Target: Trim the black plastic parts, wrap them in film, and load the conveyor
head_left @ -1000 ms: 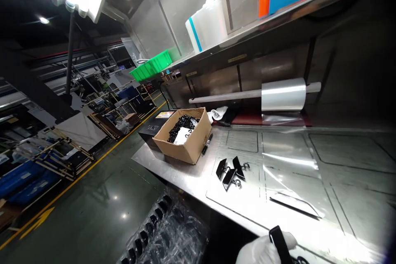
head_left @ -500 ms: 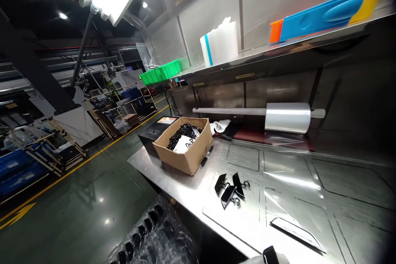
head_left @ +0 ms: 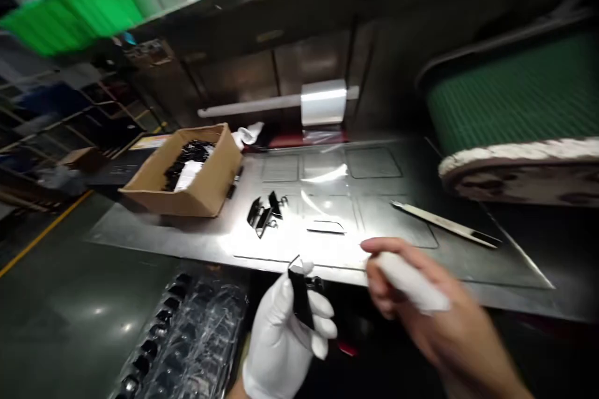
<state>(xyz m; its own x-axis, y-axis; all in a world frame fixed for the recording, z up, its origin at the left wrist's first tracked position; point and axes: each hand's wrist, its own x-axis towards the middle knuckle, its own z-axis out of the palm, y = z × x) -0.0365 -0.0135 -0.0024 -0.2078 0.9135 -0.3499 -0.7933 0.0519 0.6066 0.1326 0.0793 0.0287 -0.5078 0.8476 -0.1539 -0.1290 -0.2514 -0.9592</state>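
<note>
The left hand, in a white fabric glove, is closed around a flat black part with a small hook, held tilted between thumb and fingers at the near edge of the shiny metal table. The part's hooked side faces right. The right hand, blurred, is over the near edge, right of the gloved one and well apart from it. Its index finger points left and its other fingers are curled in; a white covering lies along the thumb side, and whether the fingers grip anything cannot be told.

Three black hooked pieces lie grouped on the table, left of the middle. Just right of them is a thin, flat piece with a dark edge. Farther right, long pale tweezers with dark tips lie at a slant, beyond the right hand.

At the left stands an open brown cardboard box holding many small black items and a white sheet. A white cloth is behind its right side. At the far side, a roll of clear film sits on a pale rod. Low at the near left, clear plastic packaging holds dark pieces.
</note>
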